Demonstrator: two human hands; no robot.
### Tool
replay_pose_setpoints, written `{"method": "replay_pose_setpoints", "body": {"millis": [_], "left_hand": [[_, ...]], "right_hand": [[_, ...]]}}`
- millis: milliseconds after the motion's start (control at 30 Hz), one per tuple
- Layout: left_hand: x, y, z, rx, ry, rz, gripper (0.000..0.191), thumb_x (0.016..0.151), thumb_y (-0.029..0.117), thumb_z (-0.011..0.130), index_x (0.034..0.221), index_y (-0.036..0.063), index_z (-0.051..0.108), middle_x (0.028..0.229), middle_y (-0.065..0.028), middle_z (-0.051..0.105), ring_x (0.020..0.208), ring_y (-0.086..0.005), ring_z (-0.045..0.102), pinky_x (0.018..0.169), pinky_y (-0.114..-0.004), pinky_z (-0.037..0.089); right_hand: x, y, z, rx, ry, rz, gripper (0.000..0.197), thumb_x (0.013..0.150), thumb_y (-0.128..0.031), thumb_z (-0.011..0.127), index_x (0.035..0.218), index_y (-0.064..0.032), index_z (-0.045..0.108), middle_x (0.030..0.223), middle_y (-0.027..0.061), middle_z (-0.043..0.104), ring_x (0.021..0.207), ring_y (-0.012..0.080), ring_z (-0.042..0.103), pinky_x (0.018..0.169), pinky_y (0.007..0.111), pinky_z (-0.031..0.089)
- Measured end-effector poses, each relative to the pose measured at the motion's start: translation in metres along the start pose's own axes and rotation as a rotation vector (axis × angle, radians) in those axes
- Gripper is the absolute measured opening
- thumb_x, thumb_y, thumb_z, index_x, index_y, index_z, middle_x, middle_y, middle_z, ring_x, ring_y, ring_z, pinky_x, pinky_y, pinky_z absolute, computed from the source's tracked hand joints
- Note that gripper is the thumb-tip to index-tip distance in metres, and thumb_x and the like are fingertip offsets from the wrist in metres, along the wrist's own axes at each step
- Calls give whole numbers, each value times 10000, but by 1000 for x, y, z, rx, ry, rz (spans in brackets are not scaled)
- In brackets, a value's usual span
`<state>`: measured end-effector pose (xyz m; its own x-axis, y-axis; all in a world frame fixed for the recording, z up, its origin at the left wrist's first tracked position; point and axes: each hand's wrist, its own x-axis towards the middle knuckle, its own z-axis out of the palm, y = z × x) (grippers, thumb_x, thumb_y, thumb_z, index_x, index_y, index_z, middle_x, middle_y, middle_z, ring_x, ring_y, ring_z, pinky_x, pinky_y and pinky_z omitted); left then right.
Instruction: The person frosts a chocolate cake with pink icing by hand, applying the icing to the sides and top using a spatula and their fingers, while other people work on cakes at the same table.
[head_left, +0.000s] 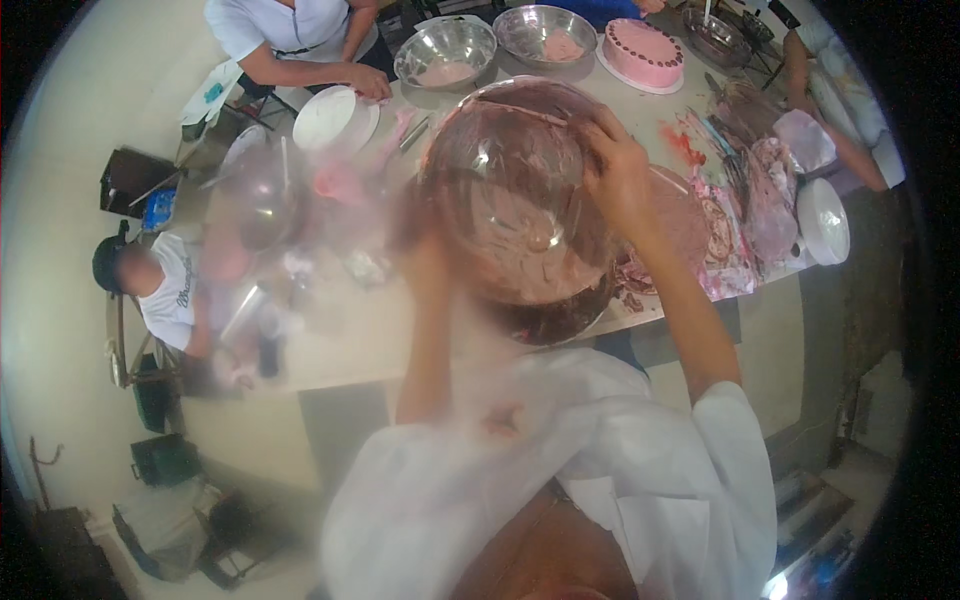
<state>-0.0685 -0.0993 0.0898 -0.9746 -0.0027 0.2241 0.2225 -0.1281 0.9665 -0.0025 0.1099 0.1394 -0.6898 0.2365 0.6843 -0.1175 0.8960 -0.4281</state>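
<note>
A large metal mixing bowl (480, 150) is held up in front of me, tilted so that its inside shows. Pinkish-brown frosting (525, 240) lies in the bottom and is smeared over the walls. My right hand (619, 169) grips the bowl's right rim, fingers curled over the edge. On the opposite side my left hand (424, 240) holds the bowl, though blur hides its fingers. Right of the bowl, partly covered by my right forearm, is a round surface (679, 214) coated in similar pinkish-brown.
A pink cake (643, 56) with dark dots stands across the table (352, 330), beside two steel bowls (414, 56) (514, 34). Another person's hand (367, 81) touches a white round piece (337, 124). Smeared tools and plastic bags (772, 199) lie right, near a white bowl (823, 221).
</note>
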Motion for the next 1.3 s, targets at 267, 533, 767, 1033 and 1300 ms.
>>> {"method": "replay_pose_setpoints", "body": {"millis": [267,533,767,1033,1300], "left_hand": [[-7,24,11,116,-3,53,370,765,93,555,1094,-51,466,1046,-114,521,905,-171,500,805,-270,392],[-10,20,8,-4,-22,123,405,747,78,573,1108,-55,450,1048,-108,520,902,-168,496,795,-272,396],[-10,38,8,17,-17,221,340,742,50,565,1058,-50,492,985,-83,541,870,-151,502,785,-262,395],[-12,32,16,71,30,197,311,743,40,563,1035,-54,509,973,-84,552,875,-149,505,781,-263,398],[-6,51,13,45,-15,258,303,734,-5,550,1030,-58,511,992,-95,552,893,-162,507,812,-279,381]], "right_hand": [[-20,1,9,-57,-221,-323,294,596,-2,530,881,-75,545,940,57,507,792,256,539,632,339,453],[-2,-5,6,-161,-90,-168,222,624,-33,503,842,-59,533,941,71,512,721,271,552,593,347,464],[-7,-11,-9,-176,-379,-420,198,625,-74,523,822,-70,529,891,53,497,751,237,550,599,332,464],[3,-10,8,-207,-266,-388,178,640,-78,506,815,-62,536,924,53,508,708,212,559,578,330,466],[28,-3,-32,-433,13,-131,196,614,-49,519,808,-74,533,884,40,498,691,209,561,543,324,465]]}}
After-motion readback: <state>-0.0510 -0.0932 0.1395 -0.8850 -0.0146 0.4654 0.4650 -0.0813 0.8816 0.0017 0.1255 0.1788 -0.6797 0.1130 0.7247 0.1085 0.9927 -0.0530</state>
